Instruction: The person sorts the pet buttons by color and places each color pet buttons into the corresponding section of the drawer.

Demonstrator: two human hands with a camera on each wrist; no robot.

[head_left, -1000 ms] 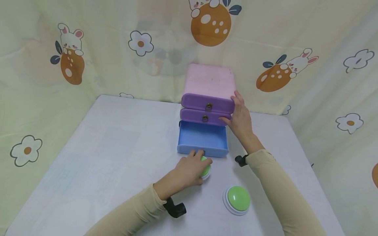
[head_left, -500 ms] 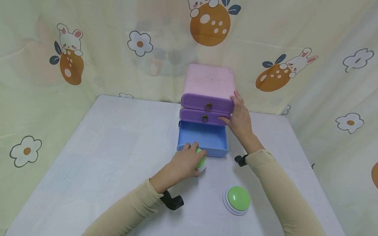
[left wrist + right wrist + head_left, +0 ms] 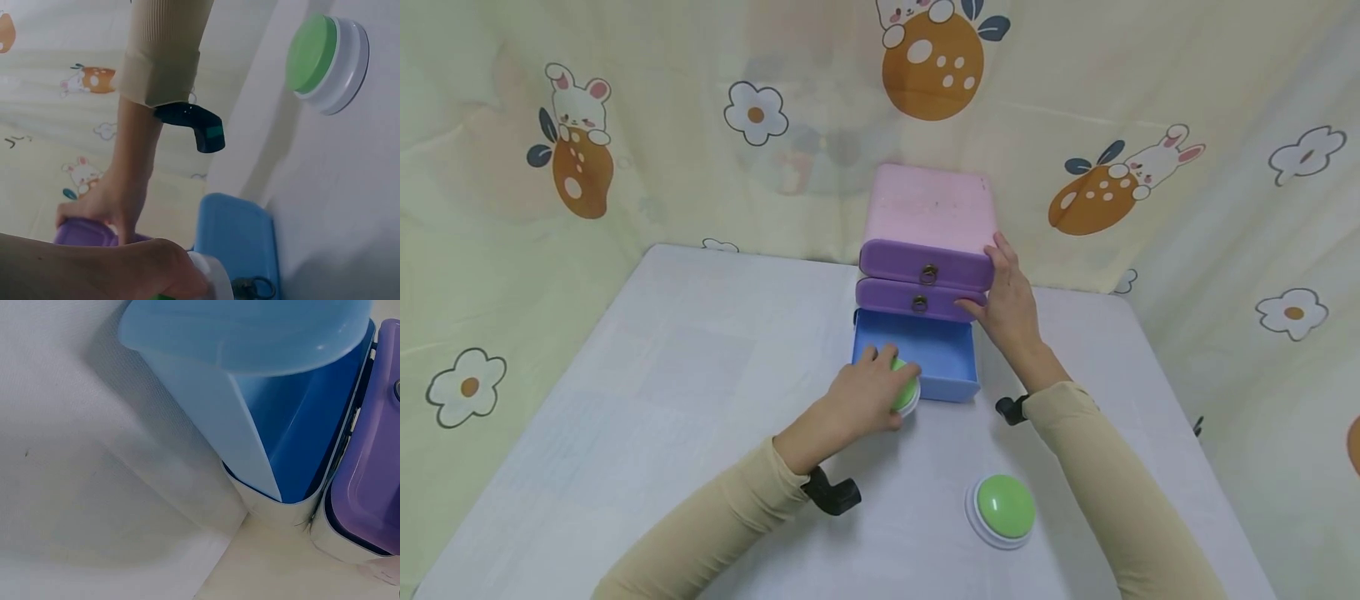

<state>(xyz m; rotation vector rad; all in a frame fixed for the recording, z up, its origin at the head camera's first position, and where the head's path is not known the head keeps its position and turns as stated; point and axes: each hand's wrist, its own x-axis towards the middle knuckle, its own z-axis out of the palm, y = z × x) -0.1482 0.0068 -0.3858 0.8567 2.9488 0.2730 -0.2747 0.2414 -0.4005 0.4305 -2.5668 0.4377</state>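
My left hand [image 3: 859, 402] grips a green-topped white push button [image 3: 906, 397] from above, tilted, at the front left of the pulled-out blue drawer [image 3: 949, 352]. In the left wrist view, the thumb lies across the button's white base [image 3: 215, 275], beside the drawer's blue front. My right hand [image 3: 1013, 312] holds the right side of a small chest of drawers [image 3: 932, 208] with a pink top. Its thumb lies on the lower purple front [image 3: 887, 297], and the fingers reach along the side of the upper one. The blue drawer shows a bare inside in the right wrist view.
A second green-topped push button [image 3: 1006, 507] stands on the white-covered table [image 3: 700, 375], nearer the front right. Behind the chest hangs a patterned curtain [image 3: 820, 192]. Both wrists carry black camera mounts [image 3: 833, 492].
My left hand has lifted the push button forward and slightly left, from in front of the blue drawer to its front rim. The right hand stays on the chest of drawers.
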